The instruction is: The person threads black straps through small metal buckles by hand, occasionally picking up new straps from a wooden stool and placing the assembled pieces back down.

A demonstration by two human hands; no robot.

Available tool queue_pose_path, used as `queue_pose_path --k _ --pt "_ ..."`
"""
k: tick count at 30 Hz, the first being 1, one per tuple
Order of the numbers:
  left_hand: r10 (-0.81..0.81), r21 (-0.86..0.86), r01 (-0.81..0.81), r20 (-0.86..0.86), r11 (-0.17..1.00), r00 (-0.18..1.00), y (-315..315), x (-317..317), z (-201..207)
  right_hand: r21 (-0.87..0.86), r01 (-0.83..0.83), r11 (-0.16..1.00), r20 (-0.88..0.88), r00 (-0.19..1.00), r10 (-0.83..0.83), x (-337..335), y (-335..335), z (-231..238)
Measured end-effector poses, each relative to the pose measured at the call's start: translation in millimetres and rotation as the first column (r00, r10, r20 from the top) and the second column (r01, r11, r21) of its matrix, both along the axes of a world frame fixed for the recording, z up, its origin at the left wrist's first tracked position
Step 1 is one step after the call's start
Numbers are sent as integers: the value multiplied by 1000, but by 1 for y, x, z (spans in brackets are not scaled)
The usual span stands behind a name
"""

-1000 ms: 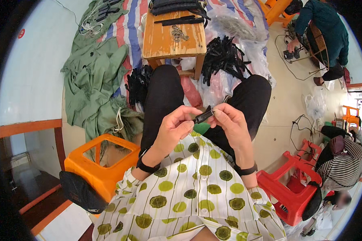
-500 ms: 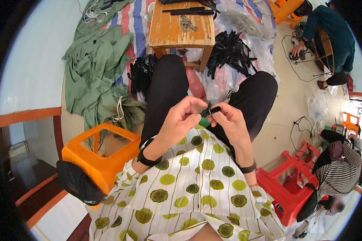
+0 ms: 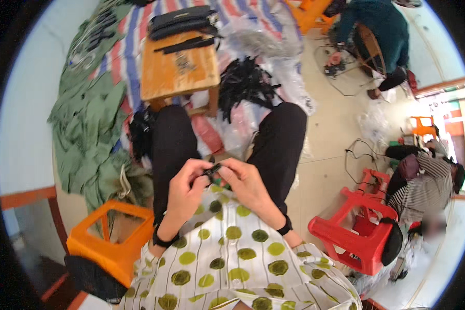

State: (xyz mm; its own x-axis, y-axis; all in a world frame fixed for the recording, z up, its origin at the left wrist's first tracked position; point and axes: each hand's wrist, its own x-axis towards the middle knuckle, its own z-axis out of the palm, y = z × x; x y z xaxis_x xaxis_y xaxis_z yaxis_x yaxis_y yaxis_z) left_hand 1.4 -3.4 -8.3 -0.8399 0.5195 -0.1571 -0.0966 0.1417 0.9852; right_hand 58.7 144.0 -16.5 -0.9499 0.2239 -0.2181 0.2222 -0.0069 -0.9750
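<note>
Head view: small black plastic clip [image 3: 212, 169] sits pinched between left hand [image 3: 185, 190] and right hand [image 3: 245, 182] above the lap, fingertips clenched on its ends; it looks light, stiff, slippery; best gripped by its ends.

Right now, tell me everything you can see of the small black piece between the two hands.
The small black piece is a short, dark, slim part, probably plastic, too small to make out in detail. It lies roughly level over the lap, pinched at one end by the left hand and at the other by the right hand. Fingers hide most of it.
</note>
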Motion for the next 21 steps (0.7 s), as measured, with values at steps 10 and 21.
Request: queue_pose_path --k 10,21 --pt "-101 -119 80 -181 990 978 9 4 15 95 21 995 -93 996 -12 4 1 5" --pt "6 -186 -100 -451 977 893 17 8 14 159 127 979 -147 984 -104 3 2 18"
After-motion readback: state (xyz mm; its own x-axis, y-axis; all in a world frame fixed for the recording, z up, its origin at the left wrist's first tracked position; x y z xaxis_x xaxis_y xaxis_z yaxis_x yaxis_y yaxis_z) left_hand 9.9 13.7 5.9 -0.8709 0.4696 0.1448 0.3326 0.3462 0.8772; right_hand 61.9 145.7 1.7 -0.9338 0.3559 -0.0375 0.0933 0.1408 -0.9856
